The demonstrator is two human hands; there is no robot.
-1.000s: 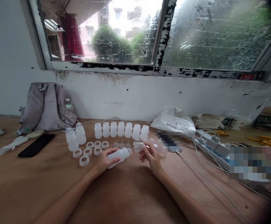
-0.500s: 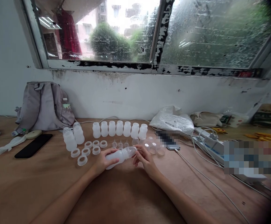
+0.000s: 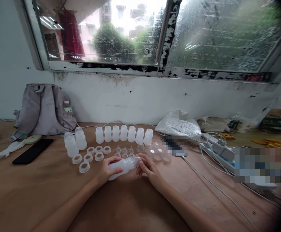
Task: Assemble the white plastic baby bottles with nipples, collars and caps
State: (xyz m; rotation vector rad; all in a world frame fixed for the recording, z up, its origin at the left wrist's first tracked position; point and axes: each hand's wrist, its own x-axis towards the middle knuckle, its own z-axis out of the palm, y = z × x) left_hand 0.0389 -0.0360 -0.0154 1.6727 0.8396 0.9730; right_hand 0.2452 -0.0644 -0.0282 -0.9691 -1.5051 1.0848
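A frosted white baby bottle (image 3: 118, 170) lies tilted between my hands, its clear cap (image 3: 135, 160) pointing right and slightly up. My left hand (image 3: 108, 168) is wrapped round the bottle's body. At the other end, the fingers of my right hand (image 3: 147, 167) close on the clear cap. Just beyond the bottle stand several clear teats (image 3: 124, 150). White collar rings (image 3: 88, 157) lie to the left of them, and clear domed caps (image 3: 158, 155) to the right. Behind these is a row of open frosted bottles (image 3: 123, 133).
Two capped bottles (image 3: 71, 146) stand at the left, near a black phone (image 3: 33, 151) and a grey backpack (image 3: 42, 109). On the right are a charging phone (image 3: 175, 146), a white cable (image 3: 210, 190), a power strip (image 3: 218, 154) and a silvery plastic bag (image 3: 179, 124).
Both hands and the bottle have come slightly lower and nearer to me. The bottle lies a little flatter, with my right hand still at the cap end.
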